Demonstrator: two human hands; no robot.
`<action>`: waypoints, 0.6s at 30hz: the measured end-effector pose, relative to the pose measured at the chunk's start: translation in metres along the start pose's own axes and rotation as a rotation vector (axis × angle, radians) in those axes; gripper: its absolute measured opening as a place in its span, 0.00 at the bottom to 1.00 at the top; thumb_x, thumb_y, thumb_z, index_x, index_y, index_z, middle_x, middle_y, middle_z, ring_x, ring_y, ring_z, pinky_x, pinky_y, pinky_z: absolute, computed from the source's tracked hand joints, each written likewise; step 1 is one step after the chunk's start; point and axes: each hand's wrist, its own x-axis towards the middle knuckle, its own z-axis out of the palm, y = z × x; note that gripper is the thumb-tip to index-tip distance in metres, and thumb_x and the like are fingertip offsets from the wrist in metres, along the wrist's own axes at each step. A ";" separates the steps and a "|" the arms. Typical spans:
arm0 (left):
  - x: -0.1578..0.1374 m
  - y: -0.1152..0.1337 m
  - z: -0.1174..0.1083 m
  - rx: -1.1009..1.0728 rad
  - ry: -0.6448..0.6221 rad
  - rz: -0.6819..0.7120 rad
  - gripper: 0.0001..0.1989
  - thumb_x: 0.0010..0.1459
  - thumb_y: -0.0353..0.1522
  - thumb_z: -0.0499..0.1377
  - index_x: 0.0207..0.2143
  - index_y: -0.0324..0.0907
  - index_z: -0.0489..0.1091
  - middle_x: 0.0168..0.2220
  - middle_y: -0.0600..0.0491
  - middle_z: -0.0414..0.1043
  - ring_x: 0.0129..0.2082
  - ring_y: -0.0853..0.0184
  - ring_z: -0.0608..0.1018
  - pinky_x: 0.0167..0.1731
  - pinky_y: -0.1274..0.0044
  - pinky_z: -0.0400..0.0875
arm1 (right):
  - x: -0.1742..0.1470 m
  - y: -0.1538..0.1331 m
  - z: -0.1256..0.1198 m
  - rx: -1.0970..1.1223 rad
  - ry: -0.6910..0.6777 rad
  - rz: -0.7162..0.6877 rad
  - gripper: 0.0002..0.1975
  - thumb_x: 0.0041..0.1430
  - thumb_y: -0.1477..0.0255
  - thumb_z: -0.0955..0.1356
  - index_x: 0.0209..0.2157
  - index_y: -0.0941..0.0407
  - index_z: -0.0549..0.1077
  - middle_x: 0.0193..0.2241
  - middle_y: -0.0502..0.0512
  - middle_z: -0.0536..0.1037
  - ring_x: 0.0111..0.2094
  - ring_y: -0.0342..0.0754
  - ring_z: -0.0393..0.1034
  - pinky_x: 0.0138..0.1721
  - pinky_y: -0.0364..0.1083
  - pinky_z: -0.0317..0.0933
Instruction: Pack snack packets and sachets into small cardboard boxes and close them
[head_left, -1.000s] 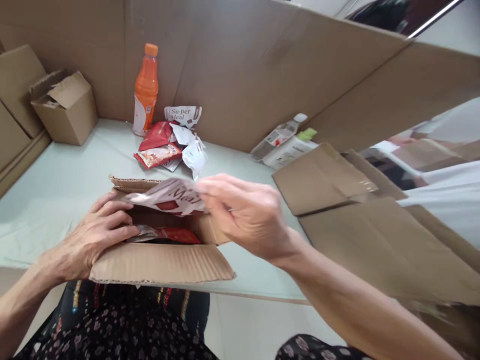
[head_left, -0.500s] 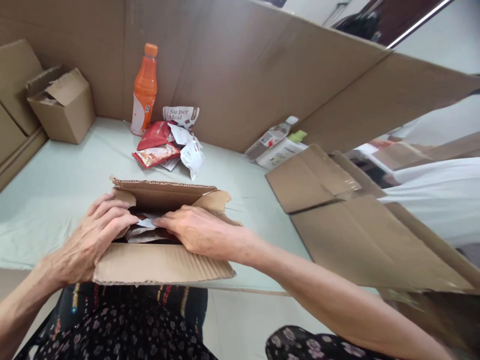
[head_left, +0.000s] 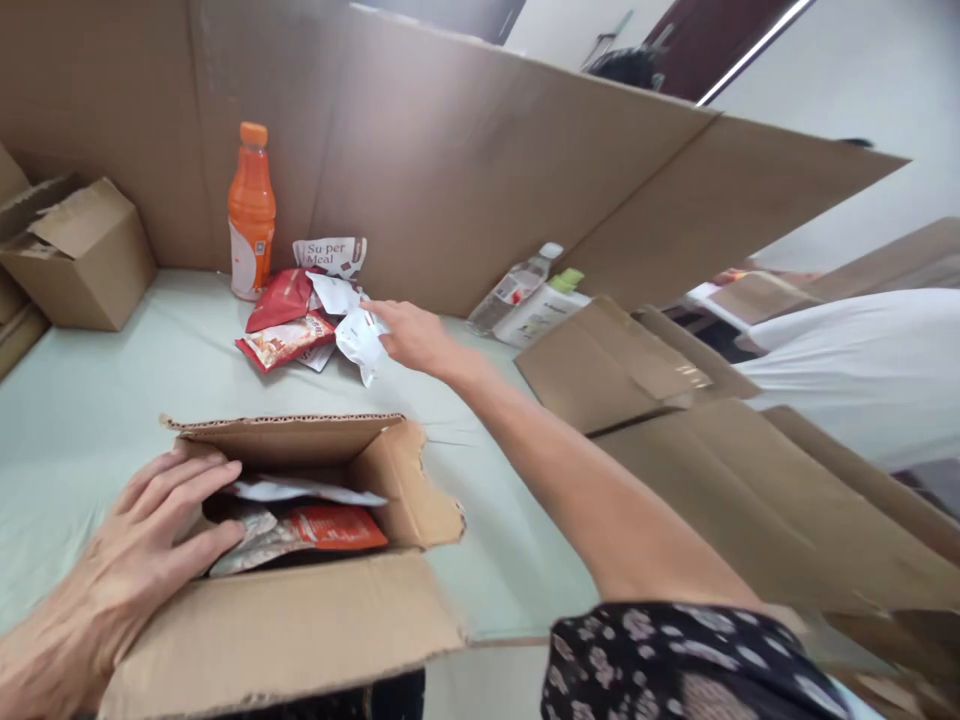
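An open cardboard box (head_left: 300,620) stands at the table's near edge, flaps folded outward. My left hand (head_left: 161,530) holds its left side, with fingers and thumb reaching over the rim. Inside the box lie a red and silver packet (head_left: 337,527) and a whitish packet (head_left: 307,490). My right hand (head_left: 415,335) is stretched out to the pile behind the box, fingertips at a white packet (head_left: 358,343); its thumb is hidden. Beside that packet lie a dark red packet (head_left: 279,300), a red and cream packet (head_left: 289,342) and a white "Super Meal" pouch (head_left: 330,257).
An orange drink bottle (head_left: 252,215) stands by the cardboard wall (head_left: 465,150). A clear bottle (head_left: 517,290) and a white bottle with a green cap (head_left: 547,308) lean at the right, near large cardboard flaps (head_left: 720,490). A small box (head_left: 90,260) sits at the left; a person in white is at the right.
My right hand has left the inside of the box and moved up to the white packet in the pile. My left hand stays on the box. The view has shifted.
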 end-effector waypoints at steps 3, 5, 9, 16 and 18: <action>-0.002 -0.004 0.000 0.051 -0.032 -0.107 0.21 0.73 0.45 0.53 0.64 0.56 0.67 0.62 0.53 0.74 0.64 0.56 0.73 0.63 0.62 0.71 | 0.047 0.005 0.038 -0.215 -0.105 -0.087 0.34 0.63 0.82 0.64 0.70 0.54 0.64 0.68 0.65 0.67 0.64 0.61 0.65 0.56 0.54 0.64; 0.000 -0.005 -0.004 0.065 -0.049 -0.078 0.19 0.74 0.44 0.52 0.62 0.54 0.69 0.60 0.54 0.76 0.64 0.58 0.73 0.65 0.64 0.70 | 0.066 0.005 0.050 -0.275 -0.122 -0.168 0.28 0.64 0.79 0.65 0.65 0.56 0.70 0.68 0.67 0.66 0.67 0.63 0.60 0.56 0.55 0.61; 0.006 -0.003 -0.009 0.024 -0.057 0.101 0.15 0.75 0.32 0.49 0.53 0.54 0.74 0.51 0.60 0.81 0.64 0.64 0.73 0.72 0.64 0.57 | 0.069 0.010 0.048 -0.282 -0.131 -0.231 0.14 0.64 0.78 0.66 0.47 0.59 0.82 0.60 0.69 0.75 0.67 0.63 0.57 0.56 0.55 0.55; 0.010 -0.002 -0.006 -0.054 -0.049 0.116 0.17 0.74 0.31 0.46 0.53 0.51 0.73 0.49 0.56 0.80 0.63 0.62 0.73 0.72 0.63 0.53 | -0.025 0.035 -0.002 -0.071 -0.033 0.009 0.11 0.67 0.75 0.65 0.37 0.53 0.80 0.31 0.55 0.83 0.35 0.52 0.76 0.39 0.50 0.63; 0.013 0.000 -0.010 -0.099 -0.077 0.116 0.17 0.74 0.33 0.45 0.52 0.49 0.73 0.49 0.53 0.80 0.63 0.61 0.73 0.72 0.63 0.52 | -0.063 0.040 -0.029 0.124 0.222 0.094 0.11 0.69 0.70 0.66 0.34 0.53 0.79 0.28 0.52 0.81 0.29 0.49 0.74 0.32 0.48 0.64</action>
